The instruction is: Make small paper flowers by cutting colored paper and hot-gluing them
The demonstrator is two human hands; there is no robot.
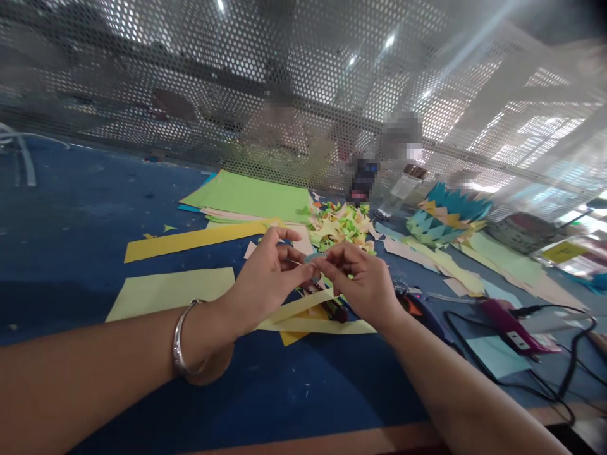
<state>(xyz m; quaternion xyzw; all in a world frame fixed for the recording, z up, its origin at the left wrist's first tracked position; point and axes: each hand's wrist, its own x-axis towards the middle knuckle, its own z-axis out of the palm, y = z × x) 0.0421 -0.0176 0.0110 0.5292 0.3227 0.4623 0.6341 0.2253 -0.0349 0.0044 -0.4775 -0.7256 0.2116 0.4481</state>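
My left hand [265, 278] and my right hand [363, 281] meet above the middle of the table, fingertips almost touching. Pinched between them is a small light-blue paper piece [312, 258], mostly covered by the fingers. Below the hands lie pale yellow paper strips [351, 327] and a dark slim object [337, 312] whose kind I cannot make out. A heap of green and cream paper scraps [339, 224] sits just beyond the fingers. To the left are a long yellow strip [190, 240] and a pale yellow sheet [175, 291], partly behind my left forearm.
Green paper sheets [251, 196] are stacked at the back, before a perforated metal screen [199, 82]. A clear bottle [403, 189] and a zigzag-edged paper crown [446, 218] stand back right. Near my right forearm are a dark blue tool [424, 316] and a corded purple power strip [515, 332].
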